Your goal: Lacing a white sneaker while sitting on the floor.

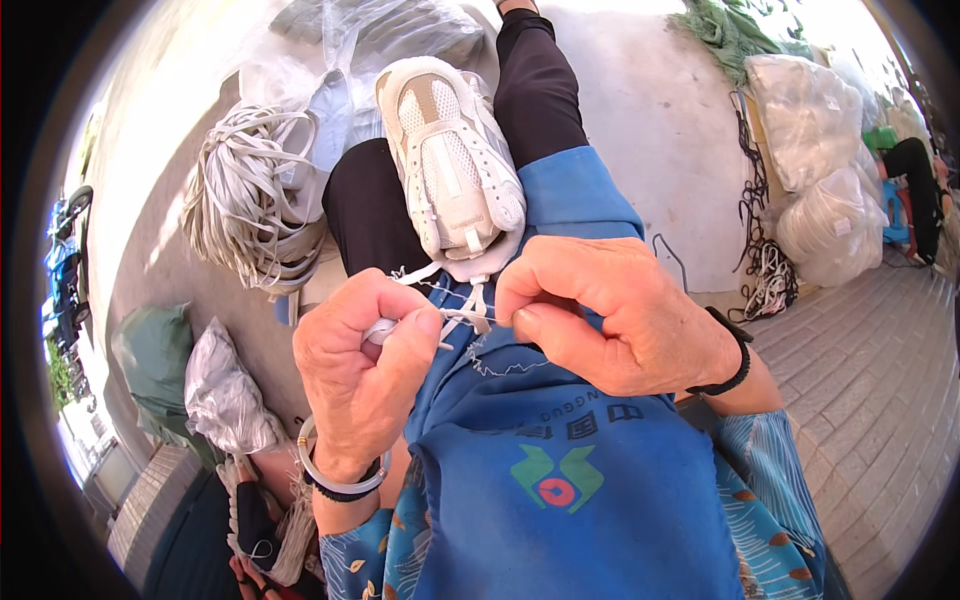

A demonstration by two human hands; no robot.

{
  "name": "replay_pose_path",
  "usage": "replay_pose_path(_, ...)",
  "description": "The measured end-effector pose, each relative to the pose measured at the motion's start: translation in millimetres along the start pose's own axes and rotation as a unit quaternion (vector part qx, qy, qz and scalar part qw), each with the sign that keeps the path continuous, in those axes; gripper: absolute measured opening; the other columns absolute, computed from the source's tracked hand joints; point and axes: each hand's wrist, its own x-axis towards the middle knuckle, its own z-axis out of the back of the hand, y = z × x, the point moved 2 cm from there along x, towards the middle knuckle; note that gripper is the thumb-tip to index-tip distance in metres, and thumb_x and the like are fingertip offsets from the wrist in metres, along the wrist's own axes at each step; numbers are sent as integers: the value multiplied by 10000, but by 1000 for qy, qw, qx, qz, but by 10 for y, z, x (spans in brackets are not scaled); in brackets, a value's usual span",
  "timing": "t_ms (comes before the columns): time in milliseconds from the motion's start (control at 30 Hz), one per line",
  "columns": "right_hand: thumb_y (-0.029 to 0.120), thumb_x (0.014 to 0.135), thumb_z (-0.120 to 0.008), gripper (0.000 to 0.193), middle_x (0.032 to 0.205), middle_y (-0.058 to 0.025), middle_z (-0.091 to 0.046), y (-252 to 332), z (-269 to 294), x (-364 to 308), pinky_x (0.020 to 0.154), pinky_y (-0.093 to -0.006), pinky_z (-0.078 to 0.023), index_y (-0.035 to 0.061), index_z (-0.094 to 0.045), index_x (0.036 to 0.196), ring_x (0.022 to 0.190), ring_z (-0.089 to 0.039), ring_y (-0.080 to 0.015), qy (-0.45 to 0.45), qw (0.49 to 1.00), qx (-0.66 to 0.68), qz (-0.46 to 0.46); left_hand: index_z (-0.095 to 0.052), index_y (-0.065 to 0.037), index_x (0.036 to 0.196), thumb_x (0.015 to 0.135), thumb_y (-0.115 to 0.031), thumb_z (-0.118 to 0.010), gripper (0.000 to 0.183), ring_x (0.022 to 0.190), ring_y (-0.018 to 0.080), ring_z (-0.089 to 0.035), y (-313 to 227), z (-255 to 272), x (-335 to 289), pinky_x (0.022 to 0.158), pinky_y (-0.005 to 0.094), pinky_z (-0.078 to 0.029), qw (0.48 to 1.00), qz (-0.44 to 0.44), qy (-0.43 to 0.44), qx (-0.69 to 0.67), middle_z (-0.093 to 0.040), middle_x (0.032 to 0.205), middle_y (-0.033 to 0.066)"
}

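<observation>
A cream and beige sneaker upper (445,165) rests on my lap, its heel toward me and its toe pointing away. White shoelaces (479,303) run from its heel end to between my hands. My left hand (362,365) is closed, thumb against bent forefinger, around a bunched white lace. Opposite it, my right hand (610,315) pinches a thin white thread that stretches across to the laces. The crinkled loose end of the thread (510,370) trails over my blue apron (540,430).
At the left hangs a large bundle of pale laces (250,190), beside clear plastic bags (375,40). A green sack (155,365) and a white bag (228,395) stand lower left. Stuffed plastic bags (805,120) and dark cords (750,190) lie at the right. Another person sits far right.
</observation>
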Motion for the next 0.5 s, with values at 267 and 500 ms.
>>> replay_pose_path(267,87,810,-583,122,754,-59,-529,185,-121,-350,511,-345,-454,60,-543,922,644,-560,-263,285,955,-75,24,-567,-2,812,857,-84,-554,94,493,3,-313,91,120,-28,454,167,-226,975,-27,-159,-154,-505,674,-18)
replay_pose_path(500,40,753,-672,193,803,-76,-547,170,-167,-128,530,-316,-461,56,-592,928,665,-571,-249,1,995,-81,57,-551,17,836,881,-107,-500,141,437,2,-295,-43,46,-147,407,166,-202,971,-51,-155,-172,-535,723,27)
